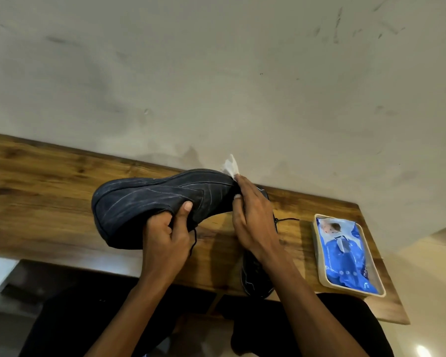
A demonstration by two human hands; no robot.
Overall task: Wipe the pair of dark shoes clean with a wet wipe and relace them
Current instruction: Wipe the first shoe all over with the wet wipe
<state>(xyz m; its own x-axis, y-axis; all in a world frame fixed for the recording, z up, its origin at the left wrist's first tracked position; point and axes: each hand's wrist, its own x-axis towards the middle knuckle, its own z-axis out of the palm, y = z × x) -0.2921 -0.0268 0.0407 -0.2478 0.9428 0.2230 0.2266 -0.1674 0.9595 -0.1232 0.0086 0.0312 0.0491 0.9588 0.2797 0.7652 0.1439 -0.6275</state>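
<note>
A dark shoe (pixel 150 202) is held on its side above the wooden table (pixel 49 186), toe to the left. My left hand (pixel 168 238) grips its collar, thumb on the outer side and fingers inside the opening. My right hand (pixel 252 215) holds a white wet wipe (pixel 230 166) against the shoe's heel end. The wipe's free corner sticks up above my fingers. The second dark shoe (pixel 255 276) lies on the table under my right forearm, mostly hidden. A black lace end (pixel 287 219) trails from it to the right.
A blue pack of wet wipes (pixel 345 253) lies in a beige tray (pixel 322 276) at the table's right end. A scuffed pale wall (pixel 216 86) rises directly behind the table. My dark-clothed legs are below the table's near edge.
</note>
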